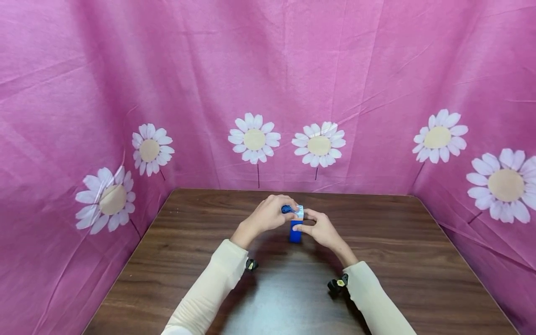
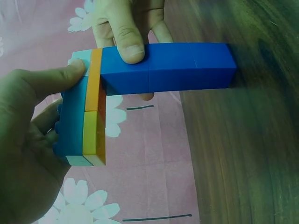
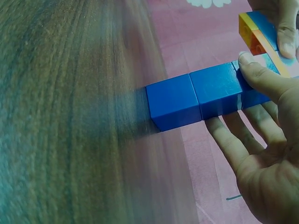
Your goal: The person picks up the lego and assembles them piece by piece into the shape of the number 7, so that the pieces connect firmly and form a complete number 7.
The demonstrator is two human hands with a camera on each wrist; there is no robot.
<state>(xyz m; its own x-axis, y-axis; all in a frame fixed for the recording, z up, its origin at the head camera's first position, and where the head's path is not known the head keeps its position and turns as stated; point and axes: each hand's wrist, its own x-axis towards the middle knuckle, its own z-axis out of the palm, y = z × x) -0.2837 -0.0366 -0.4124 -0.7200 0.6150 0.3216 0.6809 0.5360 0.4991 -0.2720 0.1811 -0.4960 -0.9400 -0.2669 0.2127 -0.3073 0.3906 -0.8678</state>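
Observation:
A column of blue toy building bricks [image 1: 295,231] stands upright on the wooden table. Across its top lie an orange brick [image 2: 96,79] and a yellow brick [image 2: 95,135], which jut out to one side of the column. Dark blue [image 2: 74,116] and light blue bricks cover these, studs facing up. My left hand [image 1: 270,214] holds this top layer, its thumb pressed on the light blue brick [image 2: 82,57]. With thumb on one face and fingers behind, my right hand [image 1: 321,228] grips the upper part of the column. Its fingers partly hide behind the bricks.
The brown wooden table [image 1: 188,260] spreads around the bricks. A pink cloth [image 1: 284,70] printed with white daisies hangs along the back and both sides. Black wrist devices [image 1: 335,286] sit under the cream sleeves [image 1: 209,284].

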